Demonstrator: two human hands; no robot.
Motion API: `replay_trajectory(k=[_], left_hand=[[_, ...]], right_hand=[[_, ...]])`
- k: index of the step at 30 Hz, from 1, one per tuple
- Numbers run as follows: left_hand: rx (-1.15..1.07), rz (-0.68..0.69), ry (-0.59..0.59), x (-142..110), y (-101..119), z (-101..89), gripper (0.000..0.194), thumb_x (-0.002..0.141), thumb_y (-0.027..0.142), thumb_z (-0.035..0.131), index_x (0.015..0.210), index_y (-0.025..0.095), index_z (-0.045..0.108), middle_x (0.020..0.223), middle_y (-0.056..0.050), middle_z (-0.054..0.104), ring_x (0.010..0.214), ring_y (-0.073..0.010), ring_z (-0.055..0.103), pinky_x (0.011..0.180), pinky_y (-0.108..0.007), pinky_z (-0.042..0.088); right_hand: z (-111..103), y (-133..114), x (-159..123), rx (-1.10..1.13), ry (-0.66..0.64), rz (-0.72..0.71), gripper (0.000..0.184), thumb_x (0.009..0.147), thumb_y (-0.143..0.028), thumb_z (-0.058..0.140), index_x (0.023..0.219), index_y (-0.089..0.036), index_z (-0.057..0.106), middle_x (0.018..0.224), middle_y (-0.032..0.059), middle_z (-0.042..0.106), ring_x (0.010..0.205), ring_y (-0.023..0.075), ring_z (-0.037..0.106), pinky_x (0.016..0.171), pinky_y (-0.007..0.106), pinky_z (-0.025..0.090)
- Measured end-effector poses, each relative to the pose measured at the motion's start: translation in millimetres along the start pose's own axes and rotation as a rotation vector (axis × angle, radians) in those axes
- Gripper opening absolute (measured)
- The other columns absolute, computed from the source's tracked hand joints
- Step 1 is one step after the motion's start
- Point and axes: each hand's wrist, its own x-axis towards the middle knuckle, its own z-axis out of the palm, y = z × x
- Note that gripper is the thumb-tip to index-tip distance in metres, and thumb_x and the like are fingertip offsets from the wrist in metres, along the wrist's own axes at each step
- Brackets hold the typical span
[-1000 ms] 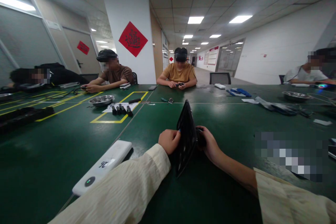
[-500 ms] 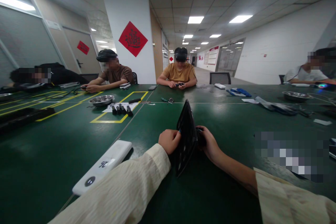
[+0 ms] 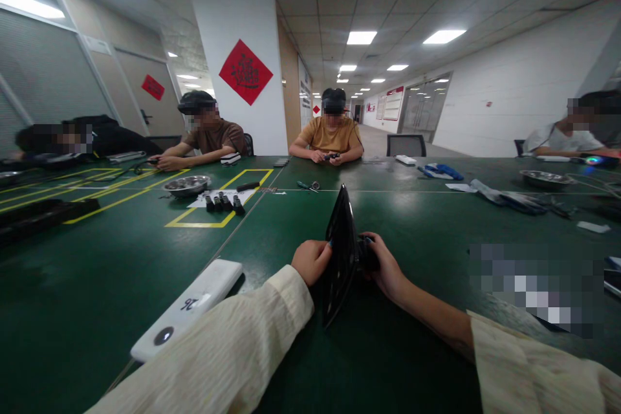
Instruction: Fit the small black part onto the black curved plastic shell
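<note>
A thin, glossy black panel (image 3: 341, 255) stands nearly edge-on on or just above the green table, its top leaning slightly away. My left hand (image 3: 310, 261) is closed at its left face, the thumb pressed against it and the other fingers partly hidden. On the far right side, my right hand (image 3: 385, 265) wraps around a dark rounded part (image 3: 367, 256) at the panel's back. Whether that part is fixed to the panel I cannot tell. Beside my left forearm lies a white power bank (image 3: 194, 307) marked 26.
On the green table (image 3: 272, 239) are several short black cylinders (image 3: 224, 203), a metal bowl (image 3: 187, 185), pliers (image 3: 309, 185) and gloves (image 3: 509, 199). A black tray-like part (image 3: 46, 217) lies at left. People sit around the far side, including one opposite (image 3: 330, 136).
The panel has shifted very slightly left, and more of the dark rounded part shows between it and my right hand. Both hands keep their hold. The power bank's small green light no longer shows.
</note>
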Motion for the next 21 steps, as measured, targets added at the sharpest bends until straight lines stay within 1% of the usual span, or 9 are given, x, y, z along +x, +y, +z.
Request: replay_trajectory(k=[4,10,16,21], left_hand=[[-0.002,0.01,0.014,-0.1,-0.8,0.6,0.049,0.087,0.036,0.023,0.057,0.015,0.054,0.056,-0.002,0.049,0.056,-0.0123,0.044,0.057,-0.024,0.03],[-0.01,-0.025,0.033,-0.3,-0.6,2.2,0.059,0.089,0.042,0.014,0.055,0.014,0.054,0.053,-0.003,0.047,0.053,-0.012,0.043,0.056,-0.024,0.029],[0.015,-0.005,0.024,-0.9,0.9,0.4,0.055,0.089,0.039,0.017,0.056,0.015,0.054,0.053,-0.003,0.048,0.052,-0.0118,0.044,0.055,-0.024,0.028],[0.07,-0.005,0.016,-1.1,1.7,-1.1,0.053,0.089,0.037,0.02,0.059,0.014,0.058,0.057,-0.004,0.054,0.057,-0.0132,0.049,0.056,-0.024,0.029]], right_hand=[[-0.1,-0.9,-0.6,-0.002,0.004,0.008,0.029,0.072,-0.039,0.049,0.097,-0.025,0.044,0.064,-0.0042,0.052,0.046,0.0128,0.05,0.033,0.02,0.029],[1.2,-1.8,-2.1,-0.005,0.033,0.005,0.027,0.072,-0.038,0.049,0.095,-0.024,0.045,0.062,-0.0045,0.052,0.044,0.0123,0.048,0.032,0.02,0.029],[2.3,-2.6,-2.6,0.005,0.028,0.004,0.025,0.072,-0.037,0.049,0.094,-0.024,0.046,0.061,-0.0043,0.051,0.044,0.0124,0.049,0.033,0.02,0.028],[1.7,-2.7,-1.8,0.013,0.031,0.008,0.024,0.072,-0.036,0.05,0.092,-0.024,0.046,0.062,-0.0042,0.051,0.047,0.0132,0.05,0.033,0.02,0.029]])
